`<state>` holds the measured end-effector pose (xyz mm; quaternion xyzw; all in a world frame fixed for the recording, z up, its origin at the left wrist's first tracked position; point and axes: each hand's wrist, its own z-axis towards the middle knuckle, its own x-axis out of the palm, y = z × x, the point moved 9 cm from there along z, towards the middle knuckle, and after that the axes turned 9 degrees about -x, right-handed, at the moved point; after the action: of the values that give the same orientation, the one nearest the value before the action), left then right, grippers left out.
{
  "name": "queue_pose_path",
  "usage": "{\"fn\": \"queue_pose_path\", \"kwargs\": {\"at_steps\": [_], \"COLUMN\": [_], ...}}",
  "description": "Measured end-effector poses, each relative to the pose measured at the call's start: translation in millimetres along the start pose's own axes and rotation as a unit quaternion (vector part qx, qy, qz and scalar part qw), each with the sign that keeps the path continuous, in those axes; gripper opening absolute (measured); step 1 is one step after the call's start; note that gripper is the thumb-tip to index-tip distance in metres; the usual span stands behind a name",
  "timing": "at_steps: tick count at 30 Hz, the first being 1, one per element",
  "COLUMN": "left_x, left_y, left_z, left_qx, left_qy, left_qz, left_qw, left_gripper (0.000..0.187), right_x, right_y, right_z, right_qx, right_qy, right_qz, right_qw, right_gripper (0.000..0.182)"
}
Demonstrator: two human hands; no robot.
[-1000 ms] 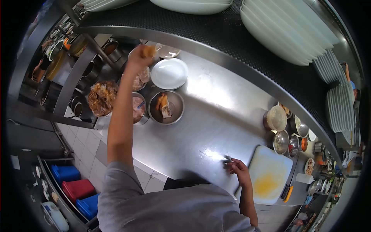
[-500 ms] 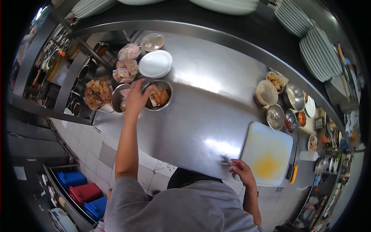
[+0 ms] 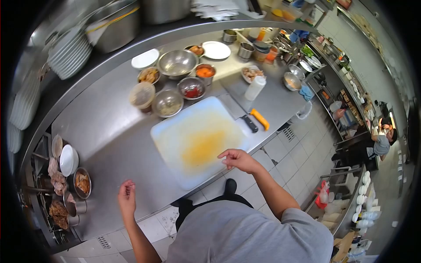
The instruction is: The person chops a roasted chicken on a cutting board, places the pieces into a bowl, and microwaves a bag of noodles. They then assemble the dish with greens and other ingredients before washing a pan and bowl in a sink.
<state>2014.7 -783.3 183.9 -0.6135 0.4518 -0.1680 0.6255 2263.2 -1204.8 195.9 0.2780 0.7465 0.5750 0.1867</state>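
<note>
My left hand [image 3: 127, 196] hovers over the bare steel counter [image 3: 149, 173], its fingers loosely bent and nothing visible in them. To its left stands a steel bowl [image 3: 83, 183] of browned meat pieces, apart from the hand. My right hand [image 3: 239, 160] is above the near edge of a white cutting board [image 3: 175, 136] with a yellow stain. Its fingers are half curled and apart, holding nothing. Right of the board lie a black-handled knife [image 3: 250, 123] and a tool with a yellow handle [image 3: 259, 119].
Behind the board stand several steel bowls [image 3: 177, 64], a lidded plastic tub [image 3: 142, 95] and a white squeeze bottle [image 3: 255, 88]. Bagged meat [image 3: 57, 177] and a white bowl [image 3: 69, 160] are at far left. A plate-laden shelf [image 3: 118, 50] overhangs the counter. Another person [image 3: 380, 142] is at far right.
My view has swung right. My left hand has come away from the bowls at the left, with nothing visible in it. My right hand is now above the cutting board's near edge.
</note>
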Motion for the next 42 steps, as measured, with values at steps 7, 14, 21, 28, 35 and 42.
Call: {"fn": "queue_pose_path", "kwargs": {"at_steps": [7, 14, 21, 28, 35, 42], "left_x": [215, 353, 367, 344, 382, 427], "left_y": [-84, -143, -151, -144, -171, -172], "left_z": [-56, -86, -77, -20, 12, 2], "left_qx": [0.012, 0.026, 0.006, 0.043, 0.133, 0.127], "left_qy": [0.146, 0.251, 0.244, 0.180, 0.219, 0.252], "left_qz": [0.087, 0.121, 0.119, 0.163, 0.210, 0.221], "left_qw": [0.985, 0.960, 0.962, 0.969, 0.943, 0.934], "left_gripper": [0.024, 0.031, 0.031, 0.030, 0.034, 0.034], "right_x": [-207, -299, -311, -362, -387, -530], "right_y": [-23, -53, -68, -75, -106, -132], "right_z": [-67, -21, 18, -43, -97, -135], "right_qx": [-0.099, -0.105, -0.158, -0.189, -0.057, -0.184], "right_qy": [-0.201, -0.363, -0.302, -0.379, -0.441, -0.527], "right_qz": [-0.110, -0.434, -0.413, -0.203, -0.109, -0.210], "right_qw": [0.968, 0.818, 0.845, 0.883, 0.889, 0.803], "right_gripper": [0.041, 0.068, 0.066, 0.041, 0.032, 0.044]}}
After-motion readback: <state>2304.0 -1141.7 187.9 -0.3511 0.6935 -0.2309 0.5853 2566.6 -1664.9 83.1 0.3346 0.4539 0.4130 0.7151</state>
